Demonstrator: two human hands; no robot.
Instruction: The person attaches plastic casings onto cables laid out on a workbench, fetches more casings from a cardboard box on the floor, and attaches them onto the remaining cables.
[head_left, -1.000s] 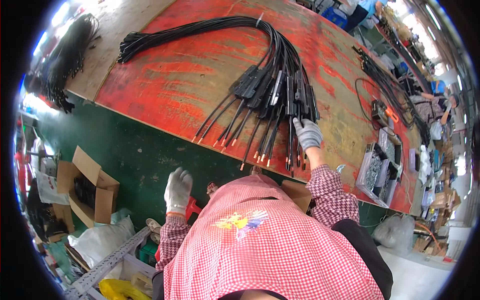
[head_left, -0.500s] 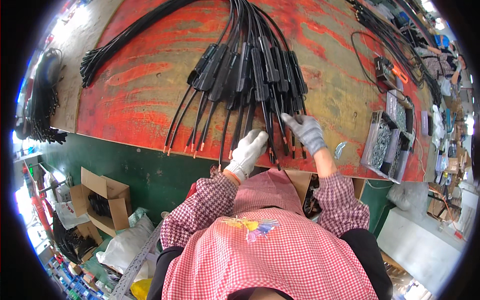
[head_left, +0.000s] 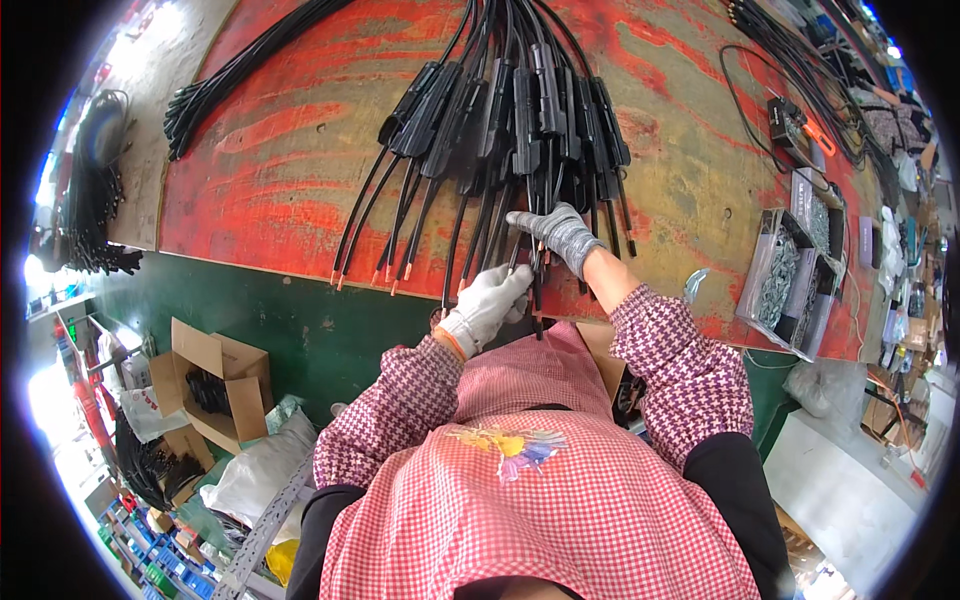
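Observation:
A bundle of black cables fans toward me over the table's front edge, several with bare copper ends. Each carries a long black plastic housing partway along. My left hand, in a white glove, is closed on a cable near its end at the table edge. Just above and to the right, my right hand, in a grey glove, reaches across the cables with its fingers closed round one; the fingertips are partly hidden among the cables.
The table has worn red paint. Metal bins of small metal parts stand at the right, near an orange-handled tool. More black cables lie at the far left. Below left is an open cardboard box.
My right hand has moved left and slightly up across the cables, closer to my left hand. My left hand has dropped slightly. The view has shifted a little.

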